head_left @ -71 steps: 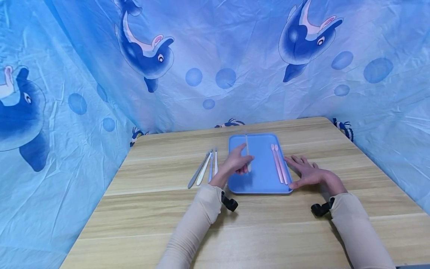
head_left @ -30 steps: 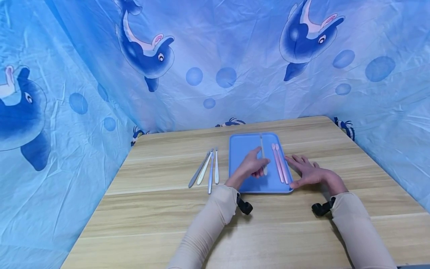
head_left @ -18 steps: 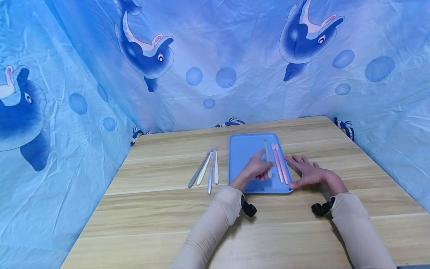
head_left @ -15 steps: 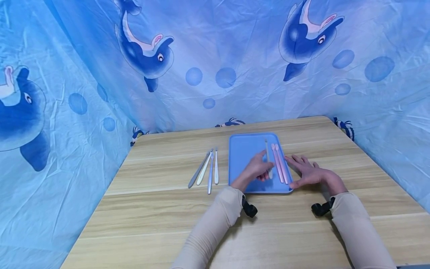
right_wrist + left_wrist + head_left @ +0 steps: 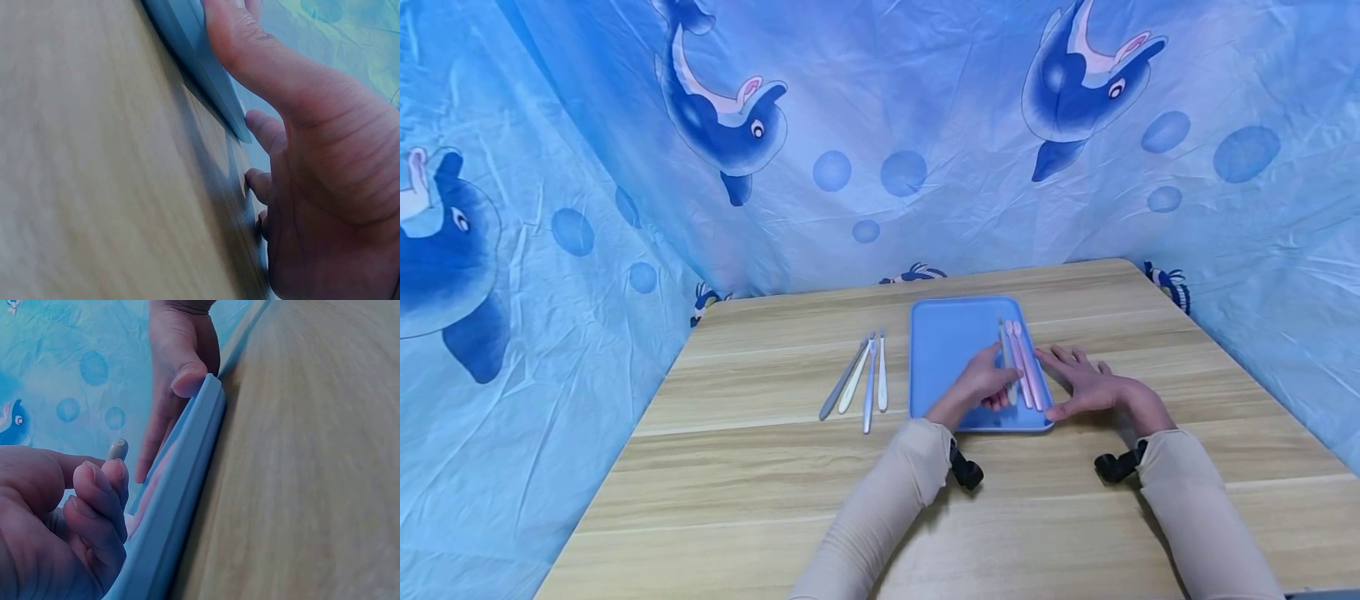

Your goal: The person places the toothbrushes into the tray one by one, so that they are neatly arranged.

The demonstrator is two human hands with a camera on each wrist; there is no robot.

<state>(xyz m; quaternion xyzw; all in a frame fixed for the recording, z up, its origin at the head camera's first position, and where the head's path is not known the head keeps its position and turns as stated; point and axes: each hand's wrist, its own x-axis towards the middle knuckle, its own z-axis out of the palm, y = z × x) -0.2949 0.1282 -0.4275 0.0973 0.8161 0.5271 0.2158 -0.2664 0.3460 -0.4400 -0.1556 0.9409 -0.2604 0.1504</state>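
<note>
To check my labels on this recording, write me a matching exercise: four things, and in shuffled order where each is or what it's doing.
1. Left hand
2. Right hand
3. Pink toothbrushes
4. Grey toothbrush

A. Lying in the blue tray
B. Touching the tray's right edge
C. Leftmost in the group on the table
D. Pinching a pale toothbrush

Pairs: 1-D, 2-B, 3-A, 4-C
</note>
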